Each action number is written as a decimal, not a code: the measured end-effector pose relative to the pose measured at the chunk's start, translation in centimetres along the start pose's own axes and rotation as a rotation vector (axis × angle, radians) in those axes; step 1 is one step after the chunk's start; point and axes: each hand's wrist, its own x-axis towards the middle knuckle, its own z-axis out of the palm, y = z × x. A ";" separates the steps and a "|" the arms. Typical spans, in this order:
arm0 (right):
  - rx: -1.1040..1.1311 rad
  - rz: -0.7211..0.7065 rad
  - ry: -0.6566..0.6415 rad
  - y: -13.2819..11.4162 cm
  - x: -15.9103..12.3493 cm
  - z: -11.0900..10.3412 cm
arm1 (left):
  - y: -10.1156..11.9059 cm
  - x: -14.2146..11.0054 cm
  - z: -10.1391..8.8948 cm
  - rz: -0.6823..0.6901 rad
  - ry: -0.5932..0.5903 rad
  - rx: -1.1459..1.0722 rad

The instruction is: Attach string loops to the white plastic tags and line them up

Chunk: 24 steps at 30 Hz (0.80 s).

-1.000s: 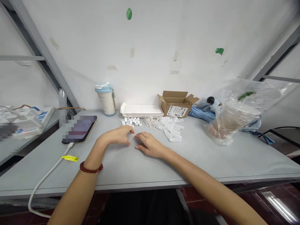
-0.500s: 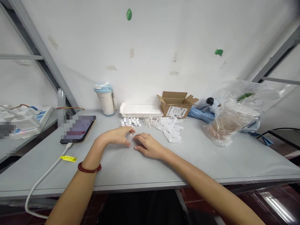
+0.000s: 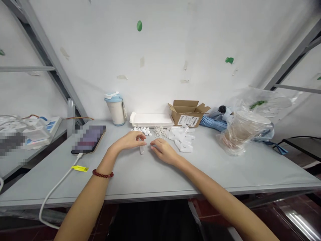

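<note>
My left hand (image 3: 132,140), with a dark red beaded bracelet on its wrist, is closed on a small clear plastic tube (image 3: 141,150) that points down below its fingertips. Just to the right is my right hand (image 3: 164,151), its thumb and fingers drawn together; anything between them is too small to make out. Behind the hands lie a cluster of small white caps (image 3: 141,130), a tangle of thin white string (image 3: 159,131) and a pile of clear plastic tubes (image 3: 183,139).
Along the wall stand a tumbler (image 3: 115,108), a white tray (image 3: 151,118) and an open cardboard box (image 3: 187,117). A charging phone (image 3: 89,140) lies left; at right are a blue umbrella (image 3: 213,123) and a plastic-wrapped cup (image 3: 240,132). The grey table's front edge (image 3: 175,194) is near me.
My hands have moved a little apart. The tube now hangs more upright below my left fingers, and my right fingertips have drawn closer together. The camera view has shifted slightly.
</note>
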 end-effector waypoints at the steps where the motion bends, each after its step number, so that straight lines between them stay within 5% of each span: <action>1: 0.009 0.013 0.008 0.0 0.0 0.0 | 0.0 0.1 0.0 -0.004 0.021 -0.002; 5: 0.066 0.049 -0.045 -0.6 -0.2 0.4 | -0.2 0.0 -0.5 -0.064 0.105 -0.037; 10: 0.087 0.014 -0.132 -1.9 -0.4 0.8 | -0.5 -0.9 -1.3 -0.230 -0.186 -0.059; 14: 0.064 0.014 -0.172 -2.3 -0.3 0.6 | 0.1 -1.3 -1.2 -0.245 -0.309 -0.101; 24: 0.086 -0.014 -0.226 -2.6 -0.4 0.3 | 0.0 -0.9 -0.4 -0.226 -0.401 0.020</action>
